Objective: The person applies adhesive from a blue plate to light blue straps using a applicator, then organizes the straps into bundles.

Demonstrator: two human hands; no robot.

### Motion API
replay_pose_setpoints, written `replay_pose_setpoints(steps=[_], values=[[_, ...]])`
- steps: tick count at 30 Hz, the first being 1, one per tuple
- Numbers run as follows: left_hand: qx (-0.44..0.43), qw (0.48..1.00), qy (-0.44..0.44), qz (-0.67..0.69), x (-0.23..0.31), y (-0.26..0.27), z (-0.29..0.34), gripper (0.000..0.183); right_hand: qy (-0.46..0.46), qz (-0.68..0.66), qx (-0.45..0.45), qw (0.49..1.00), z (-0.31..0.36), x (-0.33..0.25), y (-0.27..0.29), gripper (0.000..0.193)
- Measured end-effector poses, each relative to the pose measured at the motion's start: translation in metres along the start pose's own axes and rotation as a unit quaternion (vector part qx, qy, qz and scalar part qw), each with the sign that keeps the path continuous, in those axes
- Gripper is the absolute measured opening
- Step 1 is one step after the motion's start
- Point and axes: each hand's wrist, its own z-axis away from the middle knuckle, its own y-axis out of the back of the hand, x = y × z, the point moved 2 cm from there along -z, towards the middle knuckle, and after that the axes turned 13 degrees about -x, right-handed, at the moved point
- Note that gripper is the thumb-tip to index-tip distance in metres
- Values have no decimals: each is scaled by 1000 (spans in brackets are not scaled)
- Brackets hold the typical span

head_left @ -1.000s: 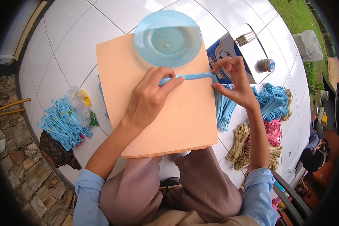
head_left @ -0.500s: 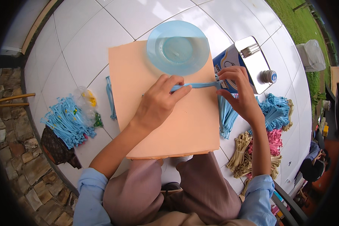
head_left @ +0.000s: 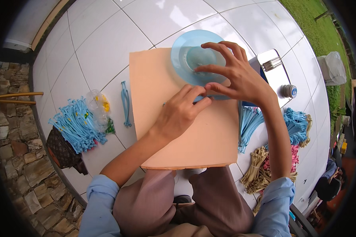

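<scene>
One board (head_left: 186, 148) bears one dish (head_left: 180, 49) at its one o'clock edge; one tin (head_left: 275, 73) stands at two o'clock. One blue strip (head_left: 219, 97) runs from the left hand (head_left: 178, 111) toward three o'clock, passing just beside the right thumb. The left hand's fingers pinch it; the right hand's (head_left: 241, 77) fingers spread wide over the dish, thumb contact with the strip unclear.

Apparently no readable lettering
</scene>
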Motion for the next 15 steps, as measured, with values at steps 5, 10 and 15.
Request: replay_pose_setpoints(steps=[5,10,15], values=[[-10,1000,3,10,0,2,-1,27,-9,9,-1,1000,4,3,-1,34],[-12,1000,1,9,0,2,-1,28,-10,18,-1,1000,6,3,-5,33],[-10,1000,6,14,1,2,-2,28,6,27,-10,1000,7,1,-5,30]])
